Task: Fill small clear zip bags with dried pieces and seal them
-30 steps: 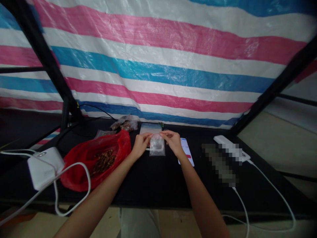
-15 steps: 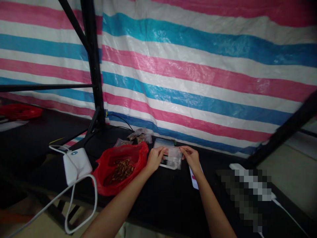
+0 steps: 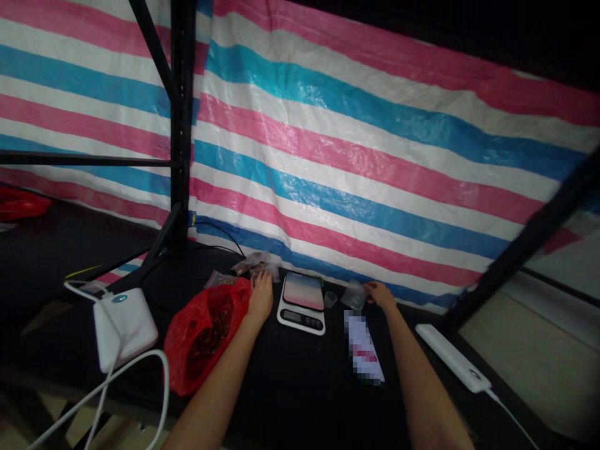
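Notably, with the scale [image 3: 287,317] as dial centre, the red bag [image 3: 184,325] gaped between 8 and 9 o'clock; its brown pieces [image 3: 213,333] could have spilled had the left forearm, close along its rim, nudged it. At 10 o'clock, the small packets [image 3: 247,263] might have slid under an uneven press. At 3 o'clock, the small cup [image 3: 330,300] sat just beside the scale, probably light enough to topple if brushed by the clear bag [image 3: 354,295], farther out on that bearing.

Of the 2 hands, the left hand [image 3: 262,295] reached palm down, its forearm trailing toward 7 o'clock, its fingers slightly spread over the packets; whether they gripped could not be told. The right hand [image 3: 381,295] met the clear bag's right edge, bent fingers toward 9 o'clock, forearm trailing toward 5 o'clock; blur hid any pinch.
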The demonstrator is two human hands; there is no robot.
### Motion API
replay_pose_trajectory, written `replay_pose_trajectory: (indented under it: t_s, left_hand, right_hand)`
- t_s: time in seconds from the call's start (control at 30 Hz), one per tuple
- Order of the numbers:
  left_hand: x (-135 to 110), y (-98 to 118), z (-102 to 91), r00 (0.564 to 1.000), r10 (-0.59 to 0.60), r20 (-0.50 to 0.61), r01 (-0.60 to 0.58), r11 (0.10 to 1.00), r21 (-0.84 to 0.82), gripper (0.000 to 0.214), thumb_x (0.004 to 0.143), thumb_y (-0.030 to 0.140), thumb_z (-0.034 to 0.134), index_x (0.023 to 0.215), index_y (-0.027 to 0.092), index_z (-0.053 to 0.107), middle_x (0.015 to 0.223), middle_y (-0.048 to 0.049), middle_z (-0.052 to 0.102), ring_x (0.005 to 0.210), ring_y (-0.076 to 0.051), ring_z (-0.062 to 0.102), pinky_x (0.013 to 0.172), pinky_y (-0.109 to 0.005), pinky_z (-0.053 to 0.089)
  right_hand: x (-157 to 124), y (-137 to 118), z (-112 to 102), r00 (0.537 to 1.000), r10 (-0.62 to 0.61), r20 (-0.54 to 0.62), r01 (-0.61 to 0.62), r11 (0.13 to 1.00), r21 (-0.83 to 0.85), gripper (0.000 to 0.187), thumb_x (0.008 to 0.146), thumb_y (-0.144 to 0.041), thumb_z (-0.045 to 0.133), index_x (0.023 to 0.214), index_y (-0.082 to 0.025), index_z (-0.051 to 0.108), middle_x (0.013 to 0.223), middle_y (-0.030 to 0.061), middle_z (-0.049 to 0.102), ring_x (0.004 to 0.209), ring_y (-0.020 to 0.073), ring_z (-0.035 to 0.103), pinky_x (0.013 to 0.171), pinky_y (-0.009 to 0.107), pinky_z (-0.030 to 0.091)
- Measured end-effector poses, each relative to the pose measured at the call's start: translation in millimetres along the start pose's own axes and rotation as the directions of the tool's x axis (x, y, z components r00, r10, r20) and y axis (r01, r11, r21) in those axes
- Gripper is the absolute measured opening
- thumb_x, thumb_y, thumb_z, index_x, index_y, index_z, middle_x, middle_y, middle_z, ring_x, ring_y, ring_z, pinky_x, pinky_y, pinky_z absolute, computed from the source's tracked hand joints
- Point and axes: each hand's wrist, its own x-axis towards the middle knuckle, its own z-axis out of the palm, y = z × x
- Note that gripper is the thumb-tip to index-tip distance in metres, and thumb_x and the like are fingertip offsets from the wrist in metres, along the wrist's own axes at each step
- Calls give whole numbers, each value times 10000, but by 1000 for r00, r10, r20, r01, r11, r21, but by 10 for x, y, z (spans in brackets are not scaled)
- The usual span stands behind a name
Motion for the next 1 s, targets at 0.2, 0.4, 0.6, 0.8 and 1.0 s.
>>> replay_pose_trajectory:
  t_s: [0.2, 0.4, 0.6, 0.8, 1.0]
  left_hand:
    - [14, 25, -175, 998, -21, 56, 9, 978, 207, 366, 799, 24, 322, 1026, 98, 598, 964, -166, 619, 959, -296, 521, 774, -446, 400]
    - [3, 98, -288, 996, 32, -77, -33, 999, -8, 251, 839, 156, 400, 847, 152, 651, 876, -127, 645, 908, -269, 526, 774, -406, 400]
    - [-50, 414, -353, 961, 130, -243, -241, 823, -514, 254, 862, 270, 432, 1038, 189, 597, 1067, -67, 625, 1013, -188, 533, 914, -334, 401]
    - [-40, 497, -269, 997, 35, -71, -78, 596, -799, 367, 894, 350, 306, 883, 137, 604, 927, -88, 628, 875, -168, 583, 797, -299, 467]
    - [71, 359, -271, 977, 3, 213, 189, 444, -876, 387, 668, 502, 605, 756, 125, 612, 730, -37, 623, 638, -142, 578, 553, -245, 490]
  right_hand:
    - [-525, -595, 152, 936, -303, -179, 245, 927, -285, 284, 852, -301, 427, 1032, -191, 618, 1008, 151, 643, 896, 259, 629, 761, 371, 442]
    - [-1240, -1206, 579, 875, -483, 44, 466, 862, 199, 294, 828, -427, 441, 893, -245, 663, 823, 20, 693, 667, 163, 642, 592, 259, 473]
    - [-1435, -1268, 977, 909, -394, 133, 153, 614, 775, 489, 776, -521, 454, 1081, -173, 612, 1010, 80, 654, 738, 197, 644, 436, 268, 514]
    - [-1594, -1137, 965, 830, -501, -247, 542, 617, 571, 322, 788, -291, 551, 1097, -232, 617, 1121, 66, 602, 1043, 206, 549, 934, 361, 435]
    - [-1550, -1074, 815, 715, -687, -128, 649, 585, 485, 305, 818, -216, 498, 1103, -244, 606, 1112, 60, 595, 1042, 185, 548, 930, 333, 440]
